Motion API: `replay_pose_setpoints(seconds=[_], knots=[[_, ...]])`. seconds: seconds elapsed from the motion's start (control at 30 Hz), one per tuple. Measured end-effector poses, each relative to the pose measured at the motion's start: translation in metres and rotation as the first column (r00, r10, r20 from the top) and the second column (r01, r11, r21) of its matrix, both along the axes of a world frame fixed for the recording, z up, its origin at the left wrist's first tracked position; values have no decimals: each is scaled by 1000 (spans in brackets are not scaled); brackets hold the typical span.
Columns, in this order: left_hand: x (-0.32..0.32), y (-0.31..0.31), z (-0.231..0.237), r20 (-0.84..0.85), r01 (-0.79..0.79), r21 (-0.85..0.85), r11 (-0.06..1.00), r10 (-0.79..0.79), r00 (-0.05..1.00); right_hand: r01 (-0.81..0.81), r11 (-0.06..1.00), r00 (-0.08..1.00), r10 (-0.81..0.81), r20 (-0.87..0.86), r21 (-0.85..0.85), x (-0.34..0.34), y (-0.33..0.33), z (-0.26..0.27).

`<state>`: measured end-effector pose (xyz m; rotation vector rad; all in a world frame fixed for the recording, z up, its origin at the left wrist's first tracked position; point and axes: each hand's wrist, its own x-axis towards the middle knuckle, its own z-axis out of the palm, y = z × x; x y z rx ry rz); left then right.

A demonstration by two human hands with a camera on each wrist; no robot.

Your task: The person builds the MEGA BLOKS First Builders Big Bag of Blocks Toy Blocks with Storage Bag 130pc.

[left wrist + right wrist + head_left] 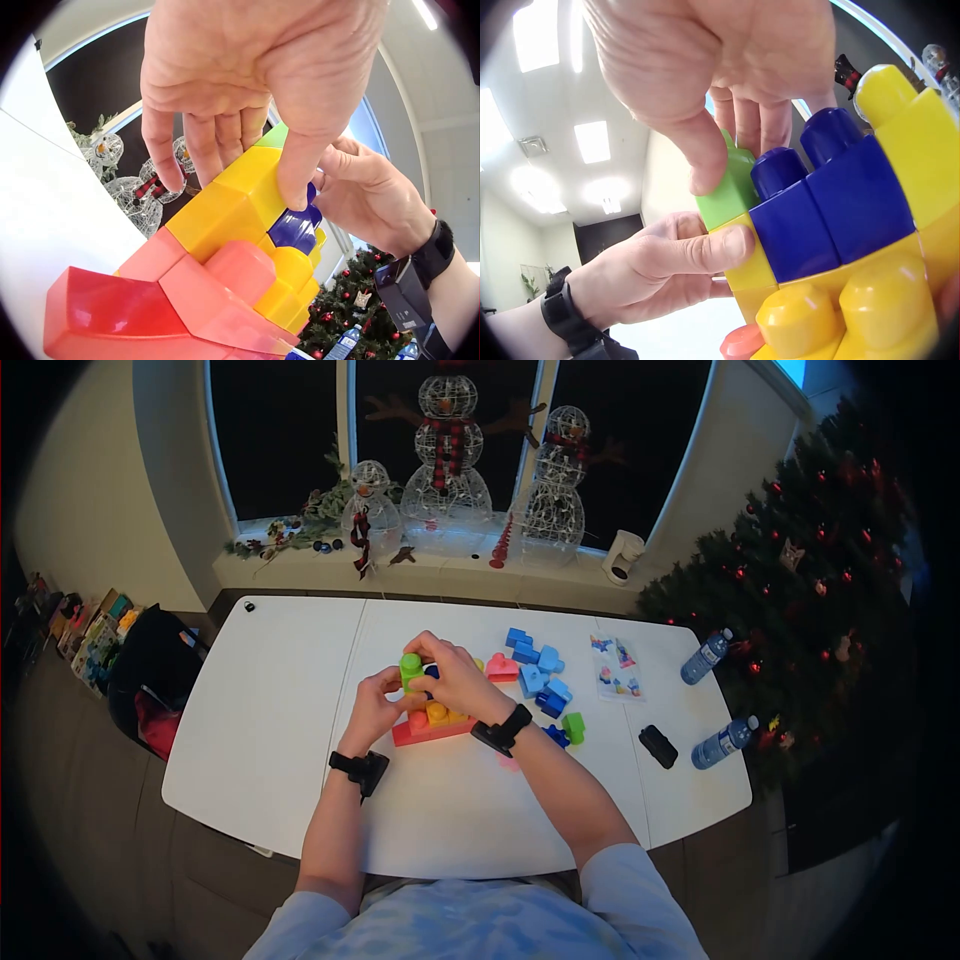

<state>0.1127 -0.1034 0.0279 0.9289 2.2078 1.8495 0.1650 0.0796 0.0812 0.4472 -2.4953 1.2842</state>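
Observation:
A stepped stack of toy building blocks stands on a long red block (pixel 432 732) at the table's middle. In the right wrist view, my right hand (pixel 727 60) pinches a light green block (pixel 731 191) at one top end of the stack, thumb in front and fingers behind. Just beneath, my left hand (pixel 660 255) grips a yellow block (pixel 756 259), its thumb flat on the side. Beside the green block sits a dark blue block (pixel 832 210) with two studs, then another yellow block (pixel 922 157). The left wrist view shows pink blocks (pixel 217 307) and the red base below.
Loose blue blocks (pixel 530 680), a pink block (pixel 502 668) and a green block (pixel 573 727) lie right of the stack. Farther right are a clear packet (pixel 618 668), a black case (pixel 658 746) and two water bottles (pixel 706 657). Wire snowmen (pixel 447 460) stand on the windowsill.

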Motion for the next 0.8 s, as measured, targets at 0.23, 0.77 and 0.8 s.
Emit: replay_pose_setpoints(seconds=[0.23,0.77,0.8], knots=[[0,0,2,-28,-7,-35,999,6,1000,82,995,990,-88,-111,-59,33,27,26],[2,-1,7,-19,9,-69,998,-10,1000,258,691,817,-530,229,676,208,102,-62],[2,0,7,-24,4,-46,999,-5,1000,290,697,825,-529,198,655,205,104,-63]])
